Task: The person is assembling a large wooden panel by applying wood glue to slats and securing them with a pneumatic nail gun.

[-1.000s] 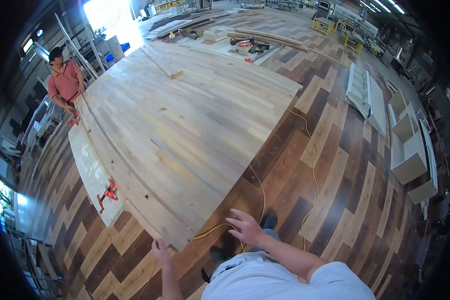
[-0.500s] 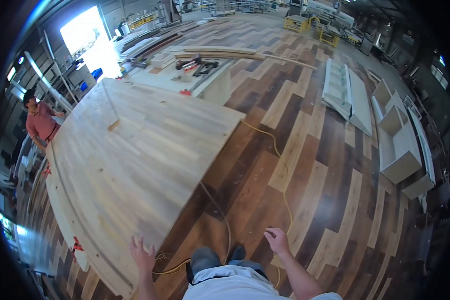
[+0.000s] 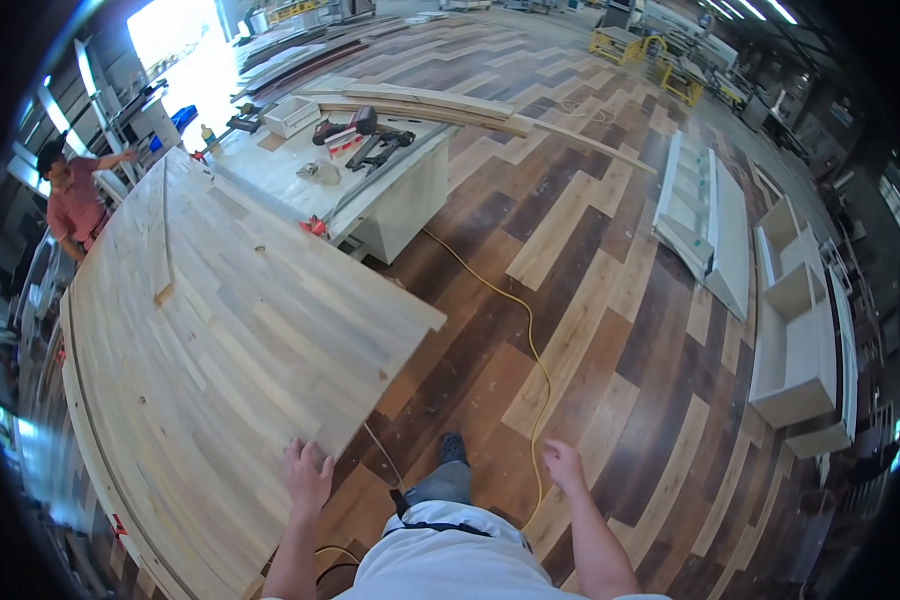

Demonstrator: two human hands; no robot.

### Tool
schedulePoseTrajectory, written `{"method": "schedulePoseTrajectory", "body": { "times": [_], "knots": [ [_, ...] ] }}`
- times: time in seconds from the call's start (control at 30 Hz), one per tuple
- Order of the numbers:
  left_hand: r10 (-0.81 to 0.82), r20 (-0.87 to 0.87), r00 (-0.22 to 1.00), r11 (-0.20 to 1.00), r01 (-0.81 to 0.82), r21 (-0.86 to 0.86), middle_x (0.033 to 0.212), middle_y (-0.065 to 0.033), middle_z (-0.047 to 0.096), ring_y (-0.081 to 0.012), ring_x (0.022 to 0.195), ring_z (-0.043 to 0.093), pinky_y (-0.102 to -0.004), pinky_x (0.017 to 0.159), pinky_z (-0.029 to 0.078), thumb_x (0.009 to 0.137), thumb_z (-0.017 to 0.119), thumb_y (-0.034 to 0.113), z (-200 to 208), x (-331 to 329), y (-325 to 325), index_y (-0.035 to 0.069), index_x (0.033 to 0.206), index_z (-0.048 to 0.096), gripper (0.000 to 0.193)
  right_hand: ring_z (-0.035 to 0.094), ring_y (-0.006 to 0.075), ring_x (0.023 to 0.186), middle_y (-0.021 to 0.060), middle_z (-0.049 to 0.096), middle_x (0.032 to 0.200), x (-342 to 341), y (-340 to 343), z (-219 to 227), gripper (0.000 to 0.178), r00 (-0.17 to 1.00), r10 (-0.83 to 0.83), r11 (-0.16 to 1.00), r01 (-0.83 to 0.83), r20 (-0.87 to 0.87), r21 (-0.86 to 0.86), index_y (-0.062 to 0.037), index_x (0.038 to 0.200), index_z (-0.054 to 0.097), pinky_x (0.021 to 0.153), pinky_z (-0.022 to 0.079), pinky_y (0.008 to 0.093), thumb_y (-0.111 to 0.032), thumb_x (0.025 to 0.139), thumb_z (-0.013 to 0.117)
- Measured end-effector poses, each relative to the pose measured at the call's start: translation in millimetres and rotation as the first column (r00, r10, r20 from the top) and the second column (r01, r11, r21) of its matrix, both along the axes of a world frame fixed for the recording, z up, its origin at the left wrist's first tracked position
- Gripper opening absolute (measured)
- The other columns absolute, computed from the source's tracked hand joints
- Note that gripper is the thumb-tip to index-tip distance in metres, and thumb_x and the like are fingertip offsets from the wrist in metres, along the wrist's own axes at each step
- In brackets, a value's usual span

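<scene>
Rests left hand [image 3: 308,478], with fingers spread, on or just above the wooden panel [image 3: 240,345]. Holds right hand [image 3: 564,467] curled, well apart to the right; cannot tell its grip. Finds panel seemingly already joined, strip [image 3: 159,240] apparently unfixed beyond left hand. Cannot tell what remains.

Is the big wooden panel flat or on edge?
Flat. The wooden panel shows its broad face upward, a narrow strip lying on it.
</scene>
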State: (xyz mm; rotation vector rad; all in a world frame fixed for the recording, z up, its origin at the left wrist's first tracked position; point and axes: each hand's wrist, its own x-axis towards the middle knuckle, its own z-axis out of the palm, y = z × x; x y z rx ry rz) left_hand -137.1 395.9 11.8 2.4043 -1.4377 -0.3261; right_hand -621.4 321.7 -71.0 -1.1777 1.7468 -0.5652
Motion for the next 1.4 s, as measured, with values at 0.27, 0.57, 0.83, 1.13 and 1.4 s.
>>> {"method": "schedulePoseTrajectory", "body": {
  "times": [0.27, 0.57, 0.83, 1.13, 1.4],
  "knots": [
    [-0.148, 0.090, 0.985, 0.988, 0.145, 0.047, 0.141, -0.0213, 0.041, -0.0361, 0.134, 0.035, -0.0486, 0.114, 0.024, 0.079, 0.070, 0.028, 24, -69, -191, 0.007, 0.125, 0.055, 0.052, 0.051, 0.0176, 0.053, 0.0053, 0.051, 0.060, -160, 40, -109, 0.017, 0.969, -0.207, 0.812, 0.246, -0.133, 0.530, -0.0008, 0.071, 0.058, 0.051, 0.043, 0.0359, -0.011, 0.078, 0.069],
    [0.025, -0.175, 0.984, 0.994, -0.043, -0.099, 0.128, -0.0155, 0.055, -0.0323, 0.123, 0.049, -0.0424, 0.105, 0.039, 0.081, 0.069, 0.022, 28, -126, -412, 0.004, 0.125, 0.054, 0.049, 0.053, 0.0160, 0.059, 0.0055, 0.057, 0.070, -228, -215, -106, 0.023, 0.968, -0.249, 0.768, 0.222, -0.039, 0.601, -0.0030, 0.101, 0.066, 0.050, 0.042, 0.0284, -0.014, 0.081, 0.069],
    [0.160, -0.412, 0.897, 0.952, -0.250, -0.175, 0.118, -0.0187, 0.063, -0.0328, 0.110, 0.060, -0.0397, 0.095, 0.046, 0.085, 0.064, 0.022, 14, -82, -618, 0.002, 0.130, 0.052, 0.050, 0.055, 0.0109, 0.075, 0.0018, 0.061, 0.093, -239, -562, -47, 0.026, 0.870, -0.399, 0.913, 0.348, 0.291, 0.212, -0.0082, 0.115, 0.058, 0.064, 0.047, 0.0258, -0.018, 0.091, 0.061],
    [0.131, -0.274, 0.953, 0.897, -0.231, -0.377, 0.106, -0.0166, 0.066, -0.0324, 0.100, 0.062, -0.0376, 0.088, 0.048, 0.085, 0.059, 0.018, -36, 21, -895, 0.004, 0.114, 0.064, 0.032, 0.056, 0.0136, 0.071, 0.0017, 0.059, 0.082, -141, -712, -22, 0.024, 0.808, -0.532, 0.720, 0.273, 0.255, 0.638, -0.0087, 0.113, 0.058, 0.059, 0.047, 0.0281, -0.017, 0.090, 0.062],
    [0.069, 0.005, 0.998, 0.969, -0.068, 0.239, 0.098, -0.0123, 0.067, -0.0288, 0.098, 0.063, -0.0403, 0.093, 0.047, 0.069, 0.071, 0.030, -59, 73, -944, 0.011, 0.102, 0.067, 0.038, 0.050, 0.0059, 0.068, 0.0028, 0.059, 0.087, -63, -839, 40, 0.035, 0.997, 0.070, 0.982, -0.071, 0.014, 0.174, 0.0040, 0.123, 0.055, 0.055, 0.043, 0.0213, -0.006, 0.091, 0.061]
  ]
}}
